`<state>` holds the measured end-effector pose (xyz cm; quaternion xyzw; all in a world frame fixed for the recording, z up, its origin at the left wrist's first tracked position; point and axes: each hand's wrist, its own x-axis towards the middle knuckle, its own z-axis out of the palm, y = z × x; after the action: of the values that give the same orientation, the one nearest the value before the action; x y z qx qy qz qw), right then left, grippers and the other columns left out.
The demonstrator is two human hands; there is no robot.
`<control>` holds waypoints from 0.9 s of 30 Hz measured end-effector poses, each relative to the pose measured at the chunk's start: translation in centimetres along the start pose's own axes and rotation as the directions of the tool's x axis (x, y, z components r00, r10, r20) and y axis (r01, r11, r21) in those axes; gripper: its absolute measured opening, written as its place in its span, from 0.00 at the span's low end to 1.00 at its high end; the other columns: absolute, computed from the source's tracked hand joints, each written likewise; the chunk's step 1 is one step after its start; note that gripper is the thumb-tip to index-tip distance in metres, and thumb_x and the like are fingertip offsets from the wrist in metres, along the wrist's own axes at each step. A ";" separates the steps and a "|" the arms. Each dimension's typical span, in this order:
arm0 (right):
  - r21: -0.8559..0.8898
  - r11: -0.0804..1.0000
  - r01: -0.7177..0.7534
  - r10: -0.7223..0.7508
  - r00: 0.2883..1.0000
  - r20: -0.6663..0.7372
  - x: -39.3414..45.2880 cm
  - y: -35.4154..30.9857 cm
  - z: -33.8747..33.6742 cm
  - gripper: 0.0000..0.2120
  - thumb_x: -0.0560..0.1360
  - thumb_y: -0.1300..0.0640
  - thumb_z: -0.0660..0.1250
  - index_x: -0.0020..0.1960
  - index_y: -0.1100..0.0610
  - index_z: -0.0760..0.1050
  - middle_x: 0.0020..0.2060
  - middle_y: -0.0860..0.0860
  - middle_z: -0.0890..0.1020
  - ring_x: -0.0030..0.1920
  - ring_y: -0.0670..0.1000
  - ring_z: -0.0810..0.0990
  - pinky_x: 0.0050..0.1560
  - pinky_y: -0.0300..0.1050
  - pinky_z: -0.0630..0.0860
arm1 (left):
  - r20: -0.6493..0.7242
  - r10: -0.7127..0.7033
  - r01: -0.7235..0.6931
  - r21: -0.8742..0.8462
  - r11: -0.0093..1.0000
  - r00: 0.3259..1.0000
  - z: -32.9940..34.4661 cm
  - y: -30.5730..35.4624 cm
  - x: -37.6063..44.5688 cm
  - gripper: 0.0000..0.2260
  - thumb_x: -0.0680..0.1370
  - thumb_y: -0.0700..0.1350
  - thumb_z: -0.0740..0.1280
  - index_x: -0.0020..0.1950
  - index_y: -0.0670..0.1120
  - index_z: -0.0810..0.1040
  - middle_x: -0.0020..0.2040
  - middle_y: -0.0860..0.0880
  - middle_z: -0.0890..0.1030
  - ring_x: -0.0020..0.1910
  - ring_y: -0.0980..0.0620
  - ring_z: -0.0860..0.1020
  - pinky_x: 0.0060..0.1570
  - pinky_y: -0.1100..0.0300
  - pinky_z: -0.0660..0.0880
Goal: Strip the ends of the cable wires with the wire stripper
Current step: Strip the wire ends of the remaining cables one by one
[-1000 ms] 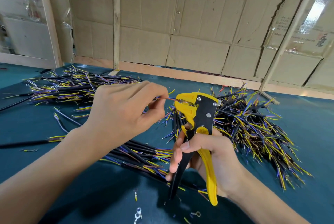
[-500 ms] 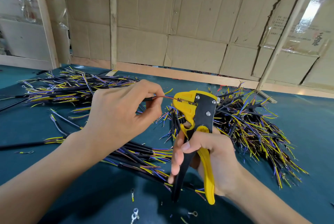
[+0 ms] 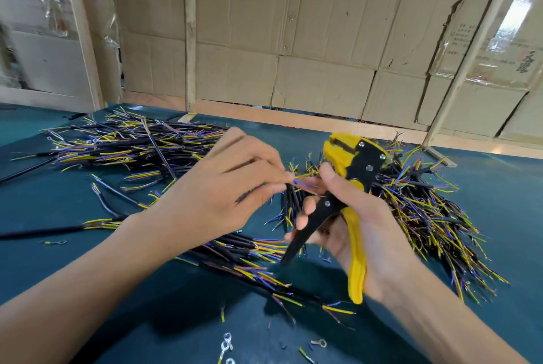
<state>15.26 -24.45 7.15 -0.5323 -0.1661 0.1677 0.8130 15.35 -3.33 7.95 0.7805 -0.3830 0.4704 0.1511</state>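
Observation:
My right hand (image 3: pixel 361 225) grips a yellow and black wire stripper (image 3: pixel 349 181) by its handles, jaws pointing up and away, with the handles spread apart. My left hand (image 3: pixel 223 196) pinches the thin yellow and blue wires (image 3: pixel 302 180) of a black cable just left of the stripper. The wire tips stick out past my fingertips, below the stripper's jaws and outside them. The cable's black sheath is mostly hidden behind my left hand.
Piles of black cables with yellow, blue and purple wire ends lie on the green table: one at the back left (image 3: pixel 126 143), one at the right (image 3: pixel 426 210), a smaller bundle under my hands (image 3: pixel 244 249). Small ring terminals (image 3: pixel 226 343) lie near the front. Cardboard walls stand behind.
The wire has come out of the stripper jaws. My left hand dropped lower with it. The stripper tilted to the right and its handles have opened.

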 end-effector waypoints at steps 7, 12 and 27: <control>-0.033 0.992 0.119 -0.123 0.974 -0.189 0.3 0.8 0.1 0.05 0.72 0.64 0.73 0.47 0.63 0.81 0.33 0.60 0.77 0.31 0.58 0.79 0.43 0.64 0.82 | 0.136 0.029 -0.016 -0.097 0.995 0.990 1.0 0.0 -0.6 0.09 0.78 0.38 0.71 0.58 0.41 0.83 0.51 0.46 0.80 0.48 0.45 0.72 0.55 0.54 0.69; -0.195 0.935 0.297 -0.354 0.836 -0.420 0.7 -0.5 -1.1 0.06 0.76 0.67 0.71 0.41 0.61 0.80 0.31 0.58 0.79 0.31 0.57 0.79 0.38 0.55 0.84 | 0.124 -0.124 0.121 0.035 0.992 0.984 1.0 -0.1 -1.1 0.22 0.77 0.49 0.71 0.67 0.45 0.68 0.64 0.45 0.68 0.62 0.42 0.70 0.66 0.46 0.67; -0.387 0.882 0.267 -0.466 0.608 -0.642 0.9 -1.8 -3.0 0.06 0.77 0.61 0.71 0.49 0.51 0.81 0.38 0.48 0.84 0.27 0.52 0.81 0.35 0.47 0.80 | 0.837 -0.332 0.541 0.052 0.839 0.436 0.1 -1.2 -1.6 0.04 0.81 0.54 0.63 0.46 0.58 0.73 0.45 0.59 0.76 0.43 0.65 0.74 0.47 0.66 0.70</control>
<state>17.60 -27.18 7.76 -0.6071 0.0395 -0.2486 0.7537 15.88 -1.81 6.70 0.9558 -0.2417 -0.0490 0.1598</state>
